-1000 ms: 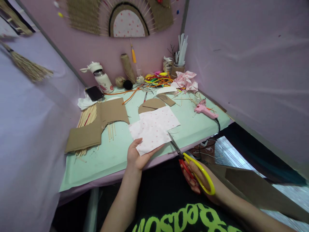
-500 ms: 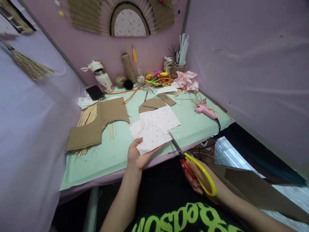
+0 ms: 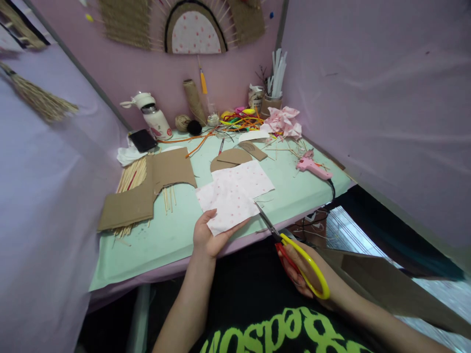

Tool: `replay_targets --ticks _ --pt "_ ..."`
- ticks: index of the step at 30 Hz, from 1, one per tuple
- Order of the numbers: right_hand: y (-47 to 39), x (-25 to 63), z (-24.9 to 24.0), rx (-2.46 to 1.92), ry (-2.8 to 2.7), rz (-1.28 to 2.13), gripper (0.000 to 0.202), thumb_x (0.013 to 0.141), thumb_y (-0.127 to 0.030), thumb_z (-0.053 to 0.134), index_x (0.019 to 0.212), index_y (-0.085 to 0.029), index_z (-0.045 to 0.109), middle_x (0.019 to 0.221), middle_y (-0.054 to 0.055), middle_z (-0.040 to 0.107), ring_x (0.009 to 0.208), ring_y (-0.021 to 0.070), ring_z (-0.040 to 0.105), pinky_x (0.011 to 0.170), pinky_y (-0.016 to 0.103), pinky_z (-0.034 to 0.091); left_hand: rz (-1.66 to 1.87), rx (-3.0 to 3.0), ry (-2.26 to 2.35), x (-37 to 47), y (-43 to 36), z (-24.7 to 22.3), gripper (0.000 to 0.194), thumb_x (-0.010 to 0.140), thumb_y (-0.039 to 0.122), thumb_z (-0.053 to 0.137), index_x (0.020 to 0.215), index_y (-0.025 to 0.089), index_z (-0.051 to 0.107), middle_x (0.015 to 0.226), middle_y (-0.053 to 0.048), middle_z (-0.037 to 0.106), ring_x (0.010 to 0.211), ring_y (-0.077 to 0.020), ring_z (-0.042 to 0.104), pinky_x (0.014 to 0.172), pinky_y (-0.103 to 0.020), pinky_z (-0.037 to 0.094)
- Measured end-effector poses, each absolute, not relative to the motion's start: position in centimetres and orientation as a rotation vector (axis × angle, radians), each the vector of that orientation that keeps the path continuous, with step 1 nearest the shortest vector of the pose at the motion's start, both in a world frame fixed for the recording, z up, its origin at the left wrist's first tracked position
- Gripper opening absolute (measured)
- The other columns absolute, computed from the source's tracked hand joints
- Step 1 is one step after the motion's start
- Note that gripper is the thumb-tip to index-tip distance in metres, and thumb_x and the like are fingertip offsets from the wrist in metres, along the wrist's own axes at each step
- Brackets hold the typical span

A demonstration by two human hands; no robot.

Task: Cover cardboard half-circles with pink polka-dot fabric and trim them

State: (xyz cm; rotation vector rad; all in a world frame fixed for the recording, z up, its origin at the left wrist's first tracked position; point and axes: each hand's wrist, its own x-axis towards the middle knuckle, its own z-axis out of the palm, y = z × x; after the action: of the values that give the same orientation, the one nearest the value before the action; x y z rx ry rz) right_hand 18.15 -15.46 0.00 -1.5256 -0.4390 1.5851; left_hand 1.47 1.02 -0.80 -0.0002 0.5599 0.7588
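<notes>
My left hand (image 3: 209,236) grips a piece of white fabric (image 3: 227,203) dotted with pink, thumb on top and fingers beneath. In my right hand (image 3: 299,267) is a pair of scissors (image 3: 305,260) with one yellow and one red handle loop. The scissors point up and left, their tips at the right edge of the held fabric. Behind it lies a second dotted fabric piece (image 3: 255,177), partly overlapped. A half-round piece of cardboard (image 3: 228,159) rests just beyond, its lower edge under the fabric.
Cut cardboard pieces (image 3: 172,169) and thin wooden sticks (image 3: 128,177) lie at left. A pink glue gun (image 3: 313,166) is at right, its cord over the table edge. A bottle (image 3: 156,120), a phone (image 3: 143,141), yarn balls and coloured cords (image 3: 239,120) stand along the back.
The view has shifted very slightly. The scissor tips have come marginally further left along the fabric's right edge; both hands keep their holds.
</notes>
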Motion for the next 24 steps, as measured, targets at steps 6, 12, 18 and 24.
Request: replay_targets --ticks 6,12,18,24 --pt "-15.21 18.29 -0.4 -1.572 -0.463 1.603 0.07 0.06 -0.085 0.061 0.085 -0.021 0.046 0.042 -0.01 0.044 0.028 0.0035 0.03 0.026 0.014 0.024 0.768 0.008 0.539 1.41 1.06 -1.18 0.075 0.081 0.01 0.048 0.151 0.026 0.028 0.148 -0.011 0.046 0.139 -0.038 0.036 0.11 -0.071 0.024" --pt "-15.59 18.39 -0.64 -1.556 -0.491 1.625 0.067 0.064 -0.084 0.058 0.087 -0.021 0.046 0.044 -0.01 0.045 0.029 0.0034 0.03 0.027 0.014 0.023 0.78 0.009 0.545 1.43 1.06 -1.07 0.077 0.08 0.009 0.049 0.151 0.026 0.026 0.149 -0.012 0.045 0.14 -0.0379 0.034 0.109 -0.073 0.022" --pt "-15.76 18.22 0.13 -1.467 -0.545 1.618 0.062 0.072 -0.081 0.053 0.084 -0.021 0.046 0.049 -0.009 0.044 0.034 0.0025 0.028 0.031 0.015 0.021 0.785 -0.007 0.568 1.54 1.04 -0.85 0.076 0.08 0.009 0.049 0.151 0.027 0.028 0.149 -0.011 0.045 0.139 -0.0374 0.036 0.11 -0.07 0.025" --pt "-15.15 18.26 -0.47 -1.456 -0.504 1.651 0.068 0.065 -0.087 0.053 0.083 -0.021 0.047 0.048 -0.008 0.043 0.033 0.0043 0.028 0.03 0.018 0.02 0.776 0.005 0.569 1.48 1.01 -0.97 0.078 0.079 0.01 0.05 0.152 0.026 0.026 0.15 -0.011 0.043 0.14 -0.0382 0.033 0.111 -0.07 0.025"
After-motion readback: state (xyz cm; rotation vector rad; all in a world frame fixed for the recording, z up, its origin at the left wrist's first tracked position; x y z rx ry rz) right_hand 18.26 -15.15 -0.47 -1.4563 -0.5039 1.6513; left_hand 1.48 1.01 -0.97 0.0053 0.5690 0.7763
